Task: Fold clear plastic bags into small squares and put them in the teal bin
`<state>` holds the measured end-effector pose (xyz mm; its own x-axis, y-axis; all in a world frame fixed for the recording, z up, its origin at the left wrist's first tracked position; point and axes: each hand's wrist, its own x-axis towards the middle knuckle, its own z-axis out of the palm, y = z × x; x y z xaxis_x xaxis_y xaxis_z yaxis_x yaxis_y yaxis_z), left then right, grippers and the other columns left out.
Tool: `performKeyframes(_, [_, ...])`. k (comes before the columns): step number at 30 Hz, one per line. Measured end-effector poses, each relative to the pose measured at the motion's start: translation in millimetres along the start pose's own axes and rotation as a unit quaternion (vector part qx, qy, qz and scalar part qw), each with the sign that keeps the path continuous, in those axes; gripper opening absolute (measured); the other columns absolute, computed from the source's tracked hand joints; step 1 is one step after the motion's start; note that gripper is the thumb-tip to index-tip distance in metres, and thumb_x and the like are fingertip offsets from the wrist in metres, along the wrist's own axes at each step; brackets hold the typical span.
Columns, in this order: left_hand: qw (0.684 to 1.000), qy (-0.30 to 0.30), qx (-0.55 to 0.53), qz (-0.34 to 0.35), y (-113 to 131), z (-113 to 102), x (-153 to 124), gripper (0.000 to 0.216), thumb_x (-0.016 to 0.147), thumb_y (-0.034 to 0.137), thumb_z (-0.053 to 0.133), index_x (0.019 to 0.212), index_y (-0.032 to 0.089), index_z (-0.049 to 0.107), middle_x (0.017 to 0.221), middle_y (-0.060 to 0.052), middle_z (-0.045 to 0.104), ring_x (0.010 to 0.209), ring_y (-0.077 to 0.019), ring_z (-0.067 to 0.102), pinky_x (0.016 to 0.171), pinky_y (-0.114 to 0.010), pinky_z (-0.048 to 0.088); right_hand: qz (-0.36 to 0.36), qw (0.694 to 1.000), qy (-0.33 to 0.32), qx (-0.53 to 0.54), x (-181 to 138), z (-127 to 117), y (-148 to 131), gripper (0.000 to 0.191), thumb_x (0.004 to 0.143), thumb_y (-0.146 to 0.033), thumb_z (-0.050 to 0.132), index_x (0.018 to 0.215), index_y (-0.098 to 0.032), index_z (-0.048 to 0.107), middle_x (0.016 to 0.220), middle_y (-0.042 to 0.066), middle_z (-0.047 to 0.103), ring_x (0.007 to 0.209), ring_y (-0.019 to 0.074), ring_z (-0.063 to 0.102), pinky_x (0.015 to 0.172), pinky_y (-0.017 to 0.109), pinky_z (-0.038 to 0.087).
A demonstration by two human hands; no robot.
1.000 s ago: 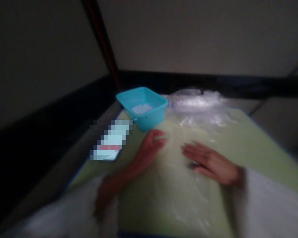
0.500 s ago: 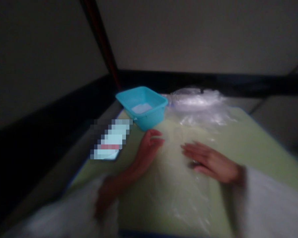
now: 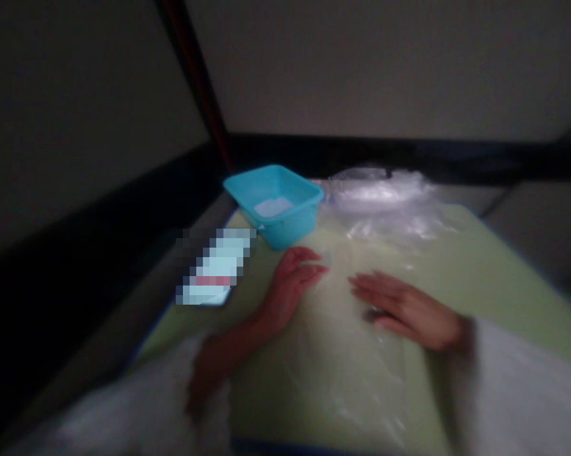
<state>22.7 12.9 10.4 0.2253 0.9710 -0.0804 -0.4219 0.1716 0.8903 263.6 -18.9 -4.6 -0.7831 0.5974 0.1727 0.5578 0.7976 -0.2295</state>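
A clear plastic bag (image 3: 352, 367) lies flat on the yellow-green tabletop in front of me. My left hand (image 3: 292, 285) is over its upper left part, thumb and fingers reaching right in a loose pinch. At these fingertips is a small pale piece (image 3: 327, 258), too blurred to name. On the bag's right side rests my right hand (image 3: 404, 310), its fingers stretched out and pointing left, nothing gripped in it. A small dark gap shows between its thumb and fingers.
A turquoise plastic basket (image 3: 295, 228) with white paper (image 3: 272, 206) inside stands at the back left. Beside it lies a pile of clear plastic bags (image 3: 385, 196). A phone-like slab with a bright, pixelated face (image 3: 221, 263) lies at the table's left edge. Walls stand behind.
My left hand has shifted slightly to the right over the bag, and the small pale piece has moved with it. My right hand stays nearly still.
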Motion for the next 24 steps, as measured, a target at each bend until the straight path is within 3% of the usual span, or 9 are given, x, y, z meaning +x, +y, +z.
performKeyframes(12, [0.992,-0.101,0.018,-0.068,-7,-1,-3,0.036,0.066,0.022,0.064,0.098,0.018,0.048,0.089,-0.002,0.063,0.081,-0.0166,0.064,0.085,-0.035,0.044,0.0,1.0,0.007,0.004,0,0,-1,0.047,0.095,-0.04,0.041,0.134,-0.014,0.046,0.142,0.014,0.043,0.133,0.0245,0.036,0.11,0.051,0.028])
performKeyframes(15, [0.993,-0.08,0.072,-0.042,-10,-1,-2,0.032,0.067,0.022,0.065,0.094,0.018,0.048,0.091,-0.002,0.061,0.079,-0.0148,0.063,0.081,-0.033,0.047,0.0,1.0,0.003,0.003,0,-1,-1,0.047,0.095,-0.039,0.041,0.134,-0.013,0.045,0.142,0.014,0.042,0.133,0.0248,0.036,0.109,0.052,0.029])
performKeyframes(17, [0.987,-0.045,0.156,0.019,-11,-5,2,0.026,0.068,0.021,0.062,0.09,0.018,0.048,0.091,-0.002,0.059,0.076,-0.0135,0.061,0.075,-0.031,0.049,-0.002,1.0,0.002,0.001,0,-1,0,0.047,0.095,-0.039,0.04,0.135,-0.013,0.044,0.143,0.014,0.041,0.133,0.0246,0.035,0.109,0.051,0.028])
performKeyframes(19, [0.957,0.001,0.272,0.101,-12,-12,8,0.02,0.069,0.017,0.056,0.087,0.018,0.048,0.093,-0.003,0.058,0.079,-0.0145,0.059,0.072,-0.03,0.05,-0.002,1.0,0.003,0.001,-1,0,0,0.047,0.095,-0.038,0.041,0.135,-0.013,0.044,0.143,0.014,0.041,0.134,0.0241,0.035,0.11,0.051,0.028])
performKeyframes(21, [0.897,0.034,0.405,0.174,-13,-20,14,0.023,0.069,0.013,0.051,0.091,0.017,0.05,0.098,-0.006,0.057,0.093,-0.0181,0.057,0.082,-0.034,0.049,0.0,1.0,0.003,0.004,-1,0,0,0.047,0.095,-0.038,0.041,0.136,-0.014,0.043,0.144,0.013,0.041,0.134,0.0239,0.034,0.11,0.051,0.027])
performKeyframes(24, [0.801,0.013,0.559,0.214,-16,-30,19,0.035,0.072,0.015,0.053,0.107,0.016,0.052,0.117,-0.011,0.055,0.116,-0.0242,0.049,0.102,-0.044,0.038,0.003,1.0,0.0,0.005,-1,1,1,0.047,0.094,-0.038,0.043,0.136,-0.014,0.043,0.144,0.013,0.04,0.135,0.0242,0.033,0.11,0.052,0.026])
